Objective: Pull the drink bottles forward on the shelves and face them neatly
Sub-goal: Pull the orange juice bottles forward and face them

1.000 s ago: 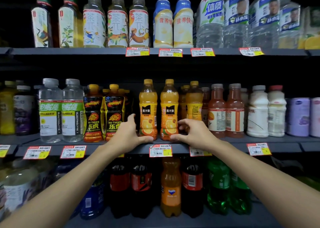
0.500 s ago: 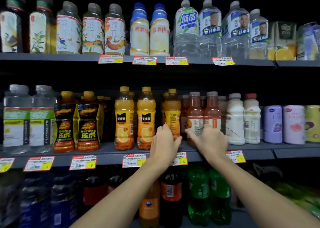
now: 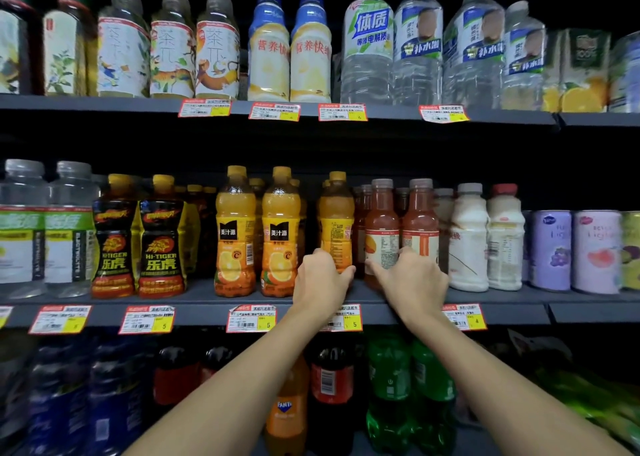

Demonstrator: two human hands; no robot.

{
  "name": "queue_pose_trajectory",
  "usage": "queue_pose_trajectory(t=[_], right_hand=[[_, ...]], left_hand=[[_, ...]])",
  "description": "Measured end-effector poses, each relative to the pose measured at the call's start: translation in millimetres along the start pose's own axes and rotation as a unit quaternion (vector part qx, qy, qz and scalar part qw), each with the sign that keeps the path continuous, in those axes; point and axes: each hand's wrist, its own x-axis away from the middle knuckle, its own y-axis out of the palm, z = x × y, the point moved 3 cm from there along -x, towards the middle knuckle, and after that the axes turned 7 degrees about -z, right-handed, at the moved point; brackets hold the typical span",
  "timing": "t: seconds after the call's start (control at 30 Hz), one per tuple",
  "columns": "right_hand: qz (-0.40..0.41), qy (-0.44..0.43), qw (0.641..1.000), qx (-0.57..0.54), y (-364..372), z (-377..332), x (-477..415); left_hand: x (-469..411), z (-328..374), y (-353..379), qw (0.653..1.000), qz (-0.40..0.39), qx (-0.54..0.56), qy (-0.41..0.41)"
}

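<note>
on the middle shelf [image 3: 201,291], just right of the two orange juice bottles [image 3: 235,234] already showing their front labels, my left hand [image 3: 320,279] is gripping the lower body of a third orange bottle [image 3: 336,220]. the thumb is lying across its front on the right and the fingers are curling round its left side. this bottle is showing small print instead of its logo, so i am judging that it needs a turn. it also seems to be sitting a little further back than its two neighbours.

my right hand [image 3: 412,279] is closing round the lower part of the red juice bottle [image 3: 381,234] just beside it, with the forefinger stretching across the label. a second red bottle [image 3: 420,220] is standing touching it on the right, partly behind my knuckles.

i am expecting both bottles to be full, so fairly heavy and stiff, not crushing under the fingers. the glossy label wraps are probably making them slippery. they are tall and narrow, so i am thinking a pull near the cap would be tipping them into the rows behind. i am reckoning the better hold is low on the body, sliding each base along the shelf and twisting from there.
</note>
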Motion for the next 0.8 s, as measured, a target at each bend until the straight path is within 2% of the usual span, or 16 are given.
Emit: queue_pose_trajectory(t=[0.17,0.4,0.57,0.63,0.7,0.73,0.8], right_hand=[[0.006,0.001,1.0,-0.006,1.1,0.9,0.0],[-0.01,0.001,1.0,-0.025,1.9,4.0,-1.6],[0.008,0.01,0.996,-0.093,-1.8,6.7,3.1],[0.003,-0.036,0.985,-0.17,-5.4,4.8,5.5],[-0.024,-0.125,0.961,-0.247,-8.1,0.7,9.7],[-0.052,-0.171,0.944,-0.277,-8.3,-2.1,11.5],[-0.16,-0.225,0.91,-0.309,-6.9,-7.8,12.4]], left_hand=[[5.7,3.4,-10.5,0.999,-0.023,-0.009,0.026],[7.7,-8.0,-33.5,0.991,-0.12,0.023,0.055],[17.8,-13.5,-40.5,0.992,-0.058,-0.004,0.114],[19.3,-15.0,-40.0,0.992,-0.051,-0.018,0.113],[18.9,-14.9,-38.9,0.992,-0.053,-0.017,0.116],[18.8,-14.5,-38.3,0.991,-0.052,-0.006,0.122],[19.8,-14.1,-37.0,0.99,-0.046,0.019,0.135]])
